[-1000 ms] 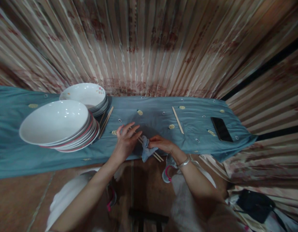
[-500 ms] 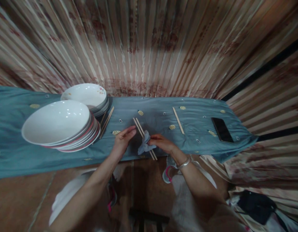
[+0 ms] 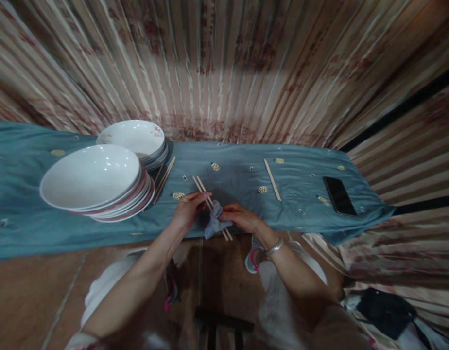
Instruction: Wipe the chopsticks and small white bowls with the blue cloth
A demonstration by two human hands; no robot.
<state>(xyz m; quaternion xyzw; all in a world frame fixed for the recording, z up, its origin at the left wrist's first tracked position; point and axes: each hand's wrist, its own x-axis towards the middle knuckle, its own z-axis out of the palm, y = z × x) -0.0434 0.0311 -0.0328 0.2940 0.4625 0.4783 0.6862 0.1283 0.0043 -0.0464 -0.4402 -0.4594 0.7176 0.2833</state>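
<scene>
A pair of pale wooden chopsticks [image 3: 202, 186] slants over the near part of the table, between my hands. My left hand [image 3: 188, 210] pinches them above their middle, thumb and fingers closed. Bunched around their lower half is a light blue-grey cloth [image 3: 214, 222]. My right hand [image 3: 240, 217] is closed on this cloth, with the chopsticks passing through it. The lower chopstick ends stick out below the cloth, over the table's near edge.
At the left stand a stack of large white bowls [image 3: 89, 180] and, behind it, a stack of flowered bowls [image 3: 135, 136]. More chopsticks [image 3: 165, 179] lie beside them. Another pair [image 3: 272, 180] and a black phone [image 3: 338, 195] lie to the right on the blue tablecloth [image 3: 239, 167].
My left hand has closed from open fingers onto the chopsticks. The chopsticks, with the cloth around them, have shifted slightly left. My right hand keeps its hold on the cloth.
</scene>
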